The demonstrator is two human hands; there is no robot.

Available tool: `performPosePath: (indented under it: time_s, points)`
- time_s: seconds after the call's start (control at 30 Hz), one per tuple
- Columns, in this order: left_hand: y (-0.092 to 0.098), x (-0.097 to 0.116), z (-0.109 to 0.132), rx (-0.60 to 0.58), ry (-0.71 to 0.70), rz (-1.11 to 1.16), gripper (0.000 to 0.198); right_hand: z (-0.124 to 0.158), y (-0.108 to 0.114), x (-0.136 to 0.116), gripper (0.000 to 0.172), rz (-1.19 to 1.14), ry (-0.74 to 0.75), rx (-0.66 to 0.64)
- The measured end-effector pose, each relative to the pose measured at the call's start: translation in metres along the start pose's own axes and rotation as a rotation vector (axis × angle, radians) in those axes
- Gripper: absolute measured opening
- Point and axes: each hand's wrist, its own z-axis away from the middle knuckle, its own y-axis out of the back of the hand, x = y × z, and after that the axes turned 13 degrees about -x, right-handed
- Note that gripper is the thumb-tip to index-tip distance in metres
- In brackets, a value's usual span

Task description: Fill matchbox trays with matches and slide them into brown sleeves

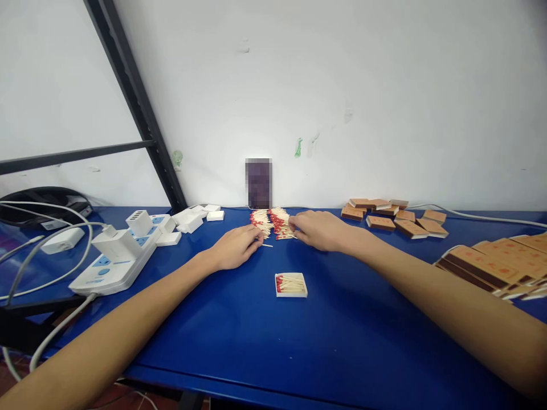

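A heap of red-tipped matches (274, 221) lies at the back of the blue table (265, 336), near the wall. My left hand (236, 246) rests at the heap's left side, fingers curled and pinched on a few matches. My right hand (317, 229) reaches in from the right, fingertips closed on matches at the heap's right edge. In front of both hands sits an open white matchbox tray (291, 285) holding a layer of matches. One loose match (268, 245) lies by my left fingertips.
A white power strip (114, 262) with plugged chargers and cables sits at the left. Empty white trays (192, 219) lie behind it. Brown matchbox sleeves (395, 217) are piled at the back right, more (496, 263) at the right edge. A black shelf frame (141, 114) leans at left.
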Motion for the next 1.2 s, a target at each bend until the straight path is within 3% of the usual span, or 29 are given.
performPosePath:
  time_s: [0.1, 0.23, 0.37, 0.47, 0.57, 0.7, 0.87, 1.03, 1.2]
  points:
    - [0.004, 0.01, 0.002, -0.024, -0.003, -0.036, 0.018, -0.003, -0.006, 0.001, 0.023, 0.016, -0.001, 0.002]
    - [0.01, 0.039, 0.01, -0.022, -0.086, 0.041, 0.02, -0.005, -0.009, -0.001, 0.024, 0.019, -0.001, -0.015]
    - [0.008, 0.068, 0.017, -0.058, -0.153, 0.083, 0.018, -0.002, -0.005, -0.003, 0.026, 0.011, 0.002, -0.04]
    - [0.006, 0.076, 0.018, -0.056, -0.169, 0.12, 0.017, 0.003, 0.001, -0.003, 0.025, -0.003, 0.015, -0.064]
    - [0.006, 0.068, 0.015, 0.02, -0.116, 0.149, 0.018, 0.008, 0.009, 0.0, 0.021, -0.024, 0.039, -0.072]
    - [0.005, 0.038, 0.008, 0.114, 0.007, 0.048, 0.017, 0.018, 0.024, 0.0, 0.012, -0.123, 0.137, -0.111]
    - [0.0, 0.004, 0.004, 0.091, 0.145, -0.1, 0.019, 0.041, 0.045, -0.02, 0.01, -0.302, 0.381, -0.327]
    - [-0.001, -0.002, 0.002, 0.062, 0.132, -0.105, 0.019, 0.05, 0.049, -0.038, 0.01, -0.311, 0.395, -0.461]
    - [-0.002, -0.004, 0.0, 0.053, 0.115, -0.039, 0.016, 0.045, 0.045, -0.035, 0.012, -0.316, 0.389, -0.526]
